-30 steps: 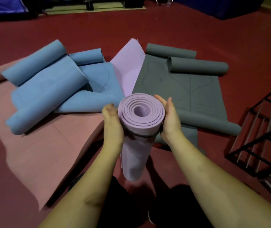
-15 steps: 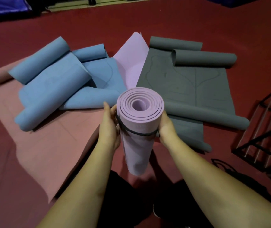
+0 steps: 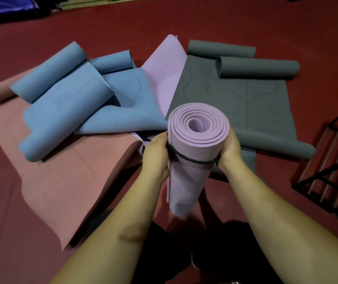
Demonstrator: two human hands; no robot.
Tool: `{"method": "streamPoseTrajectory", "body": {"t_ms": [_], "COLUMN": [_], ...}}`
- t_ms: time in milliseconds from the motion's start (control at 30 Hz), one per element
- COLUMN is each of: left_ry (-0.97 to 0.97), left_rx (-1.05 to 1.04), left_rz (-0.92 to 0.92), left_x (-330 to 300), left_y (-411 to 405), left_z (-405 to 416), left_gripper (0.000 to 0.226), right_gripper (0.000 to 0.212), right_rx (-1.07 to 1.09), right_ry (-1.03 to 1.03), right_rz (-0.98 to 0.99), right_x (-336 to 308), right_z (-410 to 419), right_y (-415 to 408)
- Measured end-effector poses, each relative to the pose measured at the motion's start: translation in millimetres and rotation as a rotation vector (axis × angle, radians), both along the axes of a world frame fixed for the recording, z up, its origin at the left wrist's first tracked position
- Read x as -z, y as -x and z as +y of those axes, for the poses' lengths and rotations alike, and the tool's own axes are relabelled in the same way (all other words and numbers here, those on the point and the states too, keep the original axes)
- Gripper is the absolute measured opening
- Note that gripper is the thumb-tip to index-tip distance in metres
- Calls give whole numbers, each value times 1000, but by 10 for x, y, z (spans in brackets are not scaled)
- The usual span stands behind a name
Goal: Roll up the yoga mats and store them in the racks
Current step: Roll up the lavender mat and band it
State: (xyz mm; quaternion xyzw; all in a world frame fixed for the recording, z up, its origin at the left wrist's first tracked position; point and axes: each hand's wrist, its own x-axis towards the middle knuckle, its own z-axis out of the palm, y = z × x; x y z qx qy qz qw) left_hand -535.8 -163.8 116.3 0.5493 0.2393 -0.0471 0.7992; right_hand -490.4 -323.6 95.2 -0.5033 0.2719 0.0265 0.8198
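Observation:
A rolled lilac yoga mat (image 3: 192,177) stands nearly upright in front of me, its spiral end facing up. A thin dark band (image 3: 194,160) runs around the roll just below the top. My left hand (image 3: 155,154) grips the roll's left side at the band. On the right side my right hand (image 3: 230,149) holds the roll, fingers hidden behind it. The black metal rack (image 3: 328,173) stands at the right edge.
On the red floor lie partly unrolled mats: blue mats (image 3: 65,103) at the left on a pink mat (image 3: 61,181), a flat lilac mat (image 3: 164,78) in the middle, grey mats (image 3: 246,95) at the right. Dark equipment lines the far wall.
The band has slid lower onto the roll, from near its top rim. Both hands have shifted to the right with the roll, which has moved to the right in view.

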Motion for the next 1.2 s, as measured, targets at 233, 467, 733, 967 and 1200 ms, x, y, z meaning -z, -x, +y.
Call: {"method": "streamPoseTrajectory", "body": {"t_ms": [233, 467, 733, 967, 1200], "left_ry": [52, -141, -65, -83, -18], "left_rx": [-96, -34, -172, -60, -179], "left_rz": [-61, 172, 28, 387, 102], "left_x": [-114, 332, 253, 869, 812], "left_y": [-222, -13, -246, -155, -563], "left_z": [88, 91, 73, 26, 74], "left_gripper": [36, 53, 67, 52, 60], "right_gripper": [51, 43, 55, 46, 53], "right_rx": [-264, -349, -92, -235, -106], "right_ry": [247, 341, 19, 246, 25], "right_rz": [131, 197, -165, 237, -25], "right_x": [200, 178, 181, 953, 881], "right_z": [-3, 124, 107, 130, -68], "right_y": [79, 114, 22, 46, -207]}}
